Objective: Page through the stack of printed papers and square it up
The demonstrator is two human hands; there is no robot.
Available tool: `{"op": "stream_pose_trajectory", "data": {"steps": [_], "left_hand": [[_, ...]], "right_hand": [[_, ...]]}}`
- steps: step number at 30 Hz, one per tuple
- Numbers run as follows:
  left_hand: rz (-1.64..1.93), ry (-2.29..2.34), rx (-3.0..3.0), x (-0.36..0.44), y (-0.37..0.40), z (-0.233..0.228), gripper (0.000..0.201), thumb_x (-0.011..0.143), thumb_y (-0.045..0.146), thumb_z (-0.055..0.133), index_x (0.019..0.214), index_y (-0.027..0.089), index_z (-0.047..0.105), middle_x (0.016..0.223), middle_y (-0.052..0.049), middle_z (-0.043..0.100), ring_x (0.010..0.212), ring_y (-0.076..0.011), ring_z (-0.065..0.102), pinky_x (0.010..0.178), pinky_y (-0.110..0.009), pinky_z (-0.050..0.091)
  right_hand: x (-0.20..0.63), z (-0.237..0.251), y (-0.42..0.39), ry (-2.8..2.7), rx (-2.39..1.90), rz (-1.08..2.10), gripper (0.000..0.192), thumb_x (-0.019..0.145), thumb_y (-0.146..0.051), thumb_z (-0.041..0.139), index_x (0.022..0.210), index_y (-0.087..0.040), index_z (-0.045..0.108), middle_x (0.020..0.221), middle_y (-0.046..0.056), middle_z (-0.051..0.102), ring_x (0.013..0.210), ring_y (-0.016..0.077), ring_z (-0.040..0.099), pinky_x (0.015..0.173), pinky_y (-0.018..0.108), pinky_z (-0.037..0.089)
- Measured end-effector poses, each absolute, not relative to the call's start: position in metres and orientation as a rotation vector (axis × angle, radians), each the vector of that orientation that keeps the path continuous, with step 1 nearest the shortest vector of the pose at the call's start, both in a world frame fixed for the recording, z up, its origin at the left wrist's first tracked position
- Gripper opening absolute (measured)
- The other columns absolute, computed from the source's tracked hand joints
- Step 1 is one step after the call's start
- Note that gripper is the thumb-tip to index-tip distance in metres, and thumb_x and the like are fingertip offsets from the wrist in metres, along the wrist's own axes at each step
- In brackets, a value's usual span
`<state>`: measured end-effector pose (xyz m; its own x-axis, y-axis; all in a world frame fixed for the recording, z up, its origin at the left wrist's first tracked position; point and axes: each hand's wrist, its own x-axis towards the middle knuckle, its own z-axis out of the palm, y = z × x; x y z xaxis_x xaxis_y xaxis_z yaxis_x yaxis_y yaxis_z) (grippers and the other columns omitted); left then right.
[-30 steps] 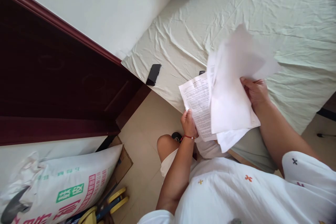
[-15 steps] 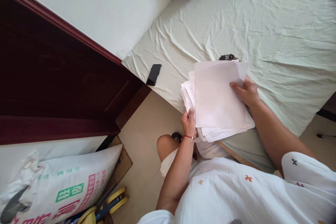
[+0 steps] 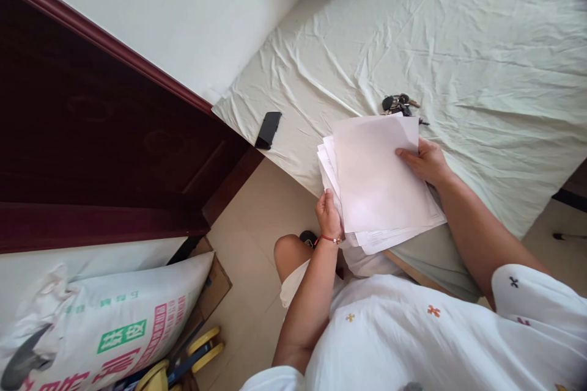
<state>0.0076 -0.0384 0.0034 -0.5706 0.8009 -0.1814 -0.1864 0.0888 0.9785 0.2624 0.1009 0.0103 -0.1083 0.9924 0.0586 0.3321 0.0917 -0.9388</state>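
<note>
Fingers [image 3: 406, 153] atop paper stack [image 3: 376, 180]

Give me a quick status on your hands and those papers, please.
Left hand grips paper stack at its near-left edge. Right hand flat on top sheet. Stack rests on bed. Keys just beyond.
</note>
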Motion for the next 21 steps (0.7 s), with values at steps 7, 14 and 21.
{"op": "stream_pose_trajectory", "data": {"steps": [7, 14, 21], "left_hand": [[1.641, 1.505, 0.550, 0.007, -0.037, 0.002, 0.054, 0.080, 0.070, 0.076, 0.085, 0.016, 0.075, 0.089, -0.004, 0.076, 0.088, -0.0189, 0.068, 0.088, -0.030, 0.053], [1.635, 1.467, 0.565, 0.009, -0.037, 0.006, 0.052, 0.082, 0.069, 0.076, 0.089, 0.017, 0.076, 0.094, -0.006, 0.077, 0.092, -0.0206, 0.070, 0.090, -0.032, 0.054], [1.566, 1.520, 0.674, 0.006, -0.037, 0.002, 0.047, 0.088, 0.067, 0.072, 0.092, 0.020, 0.071, 0.092, -0.003, 0.075, 0.090, -0.0191, 0.069, 0.087, -0.030, 0.054]], "right_hand": [[0.262, 0.011, 0.102, -1.630, -1.344, 0.983, 0.026, 0.084, -0.045, 0.072, 0.101, -0.026, 0.076, 0.087, 0.003, 0.075, 0.078, 0.0263, 0.069, 0.067, 0.036, 0.056], [0.264, 0.010, 0.103, -1.553, -1.406, 0.943, 0.029, 0.083, -0.046, 0.073, 0.101, -0.024, 0.075, 0.084, 0.003, 0.074, 0.076, 0.0251, 0.067, 0.062, 0.034, 0.053], [0.267, 0.002, 0.107, -1.387, -1.367, 0.968, 0.029, 0.082, -0.048, 0.073, 0.098, -0.024, 0.071, 0.086, 0.004, 0.072, 0.072, 0.0246, 0.065, 0.060, 0.037, 0.054]]}}
